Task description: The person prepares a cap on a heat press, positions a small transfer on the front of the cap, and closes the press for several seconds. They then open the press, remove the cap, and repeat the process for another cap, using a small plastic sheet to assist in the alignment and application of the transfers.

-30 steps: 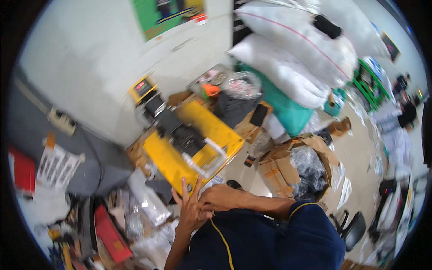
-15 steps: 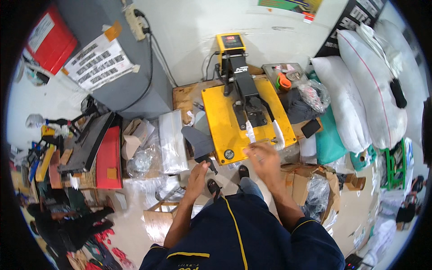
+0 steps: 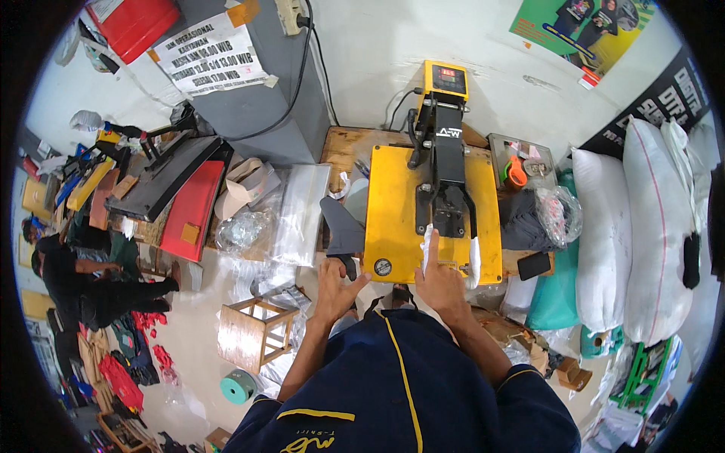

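Observation:
A yellow heat press (image 3: 393, 204) with a black lever arm (image 3: 450, 162) stands on a wooden table in front of me. My right hand (image 3: 440, 289) is at the press's front, its index finger stretched along the white-wrapped handle (image 3: 474, 260) and its other fingers bent over the handle's crossbar, partly hidden. At the press's front left corner is my left hand (image 3: 330, 294), its thumb spread toward the corner. Its fingertips meet the dark lower end of grey cloth (image 3: 341, 226), which hangs out from the press's left side; whether they touch it I cannot tell.
Left of the press lie clear plastic sheets (image 3: 298, 219), a beige cap (image 3: 243, 189) and another press (image 3: 162, 174) with a red base. Right of it are a metal tray (image 3: 529, 155), a dark phone (image 3: 534, 265) and white sacks (image 3: 600, 234). A wooden stool (image 3: 245, 336) stands lower left; a person (image 3: 64, 279) is beyond.
My right hand has moved onto the handle with its index finger extended. My left hand has come up to the press's corner beside the grey cloth. The view has shifted left.

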`<state>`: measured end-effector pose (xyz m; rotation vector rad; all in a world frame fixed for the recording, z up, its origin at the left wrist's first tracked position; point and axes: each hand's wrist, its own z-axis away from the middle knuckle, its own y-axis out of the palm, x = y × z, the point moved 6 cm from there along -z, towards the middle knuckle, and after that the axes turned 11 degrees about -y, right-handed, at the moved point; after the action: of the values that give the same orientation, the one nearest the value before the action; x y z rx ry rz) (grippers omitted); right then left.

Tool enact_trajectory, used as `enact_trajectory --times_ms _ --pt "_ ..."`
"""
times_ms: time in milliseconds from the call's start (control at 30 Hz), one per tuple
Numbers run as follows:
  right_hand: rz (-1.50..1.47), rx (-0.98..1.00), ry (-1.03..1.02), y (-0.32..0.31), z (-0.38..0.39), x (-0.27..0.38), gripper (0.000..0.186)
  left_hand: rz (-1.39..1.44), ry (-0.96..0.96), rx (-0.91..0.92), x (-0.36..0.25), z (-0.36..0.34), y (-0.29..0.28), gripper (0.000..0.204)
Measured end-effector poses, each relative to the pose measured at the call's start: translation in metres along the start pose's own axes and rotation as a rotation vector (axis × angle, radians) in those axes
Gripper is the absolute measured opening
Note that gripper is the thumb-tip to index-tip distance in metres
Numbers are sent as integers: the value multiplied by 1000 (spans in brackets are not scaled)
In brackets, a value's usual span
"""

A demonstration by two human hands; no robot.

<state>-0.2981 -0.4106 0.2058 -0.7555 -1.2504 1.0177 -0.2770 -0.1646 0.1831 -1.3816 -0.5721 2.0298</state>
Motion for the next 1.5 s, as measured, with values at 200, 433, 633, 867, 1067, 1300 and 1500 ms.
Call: enact_trajectory --times_ms 200,433,633,867,1067,1300,1500 --pt "7 27 -58 -18 0 6 98 176 154 -248 13 6 -2 45" --pt "266 -230 -111 -145 13 58 57 327 -123 -205 58 10 -4 46" --pt "491 -872 -176 -287 -33 108 51 332 -87 -222 32 16 -28 43" --pt "735 -1124 -323 -406 -135 115 21 -76 361 -325 33 18 -51 46" --pt "738 -1222 -487 -403 -149 117 31 390 -43 55 70 18 -66 46" --pt "-530 -417 -671 -168 -4 137 55 -5 354 69 88 -7 -59 43" --pt "-486 -168 -270 45 -1 79 50 -187 633 24 35 -34 -9 54"
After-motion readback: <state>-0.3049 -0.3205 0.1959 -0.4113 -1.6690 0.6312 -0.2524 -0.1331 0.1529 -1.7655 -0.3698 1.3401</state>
